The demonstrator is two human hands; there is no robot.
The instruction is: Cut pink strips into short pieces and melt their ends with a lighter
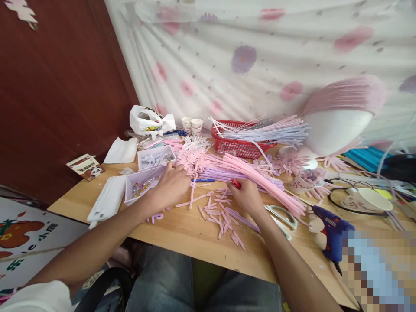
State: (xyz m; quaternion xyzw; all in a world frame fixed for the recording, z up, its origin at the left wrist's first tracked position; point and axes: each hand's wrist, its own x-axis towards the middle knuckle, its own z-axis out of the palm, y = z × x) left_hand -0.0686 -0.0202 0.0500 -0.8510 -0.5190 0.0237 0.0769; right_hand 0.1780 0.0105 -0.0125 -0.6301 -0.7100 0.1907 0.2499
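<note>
My left hand [173,184] is over the front of a pile of short pink pipe-cleaner pieces [191,160], its fingers bent together. What they pinch, if anything, is hidden. Just right of it a lilac and pink twisted pipe-cleaner piece [193,186] rests near the table's middle. My right hand [247,197] is closed around a small red object [236,183], whose kind I cannot make out. Behind that hand lies a bundle of long pink pipe cleaners [256,173] over lilac ones [217,174]. Loose pink cut pieces [221,216] are scattered between my forearms.
Scissors [282,216] and a blue glue gun [334,232] lie to the right. A red basket [238,147] of pipe cleaners stands behind, beside a white foam head [338,125]. White boxes [143,190] with small parts are left. A blue pen [205,180] lies between my hands.
</note>
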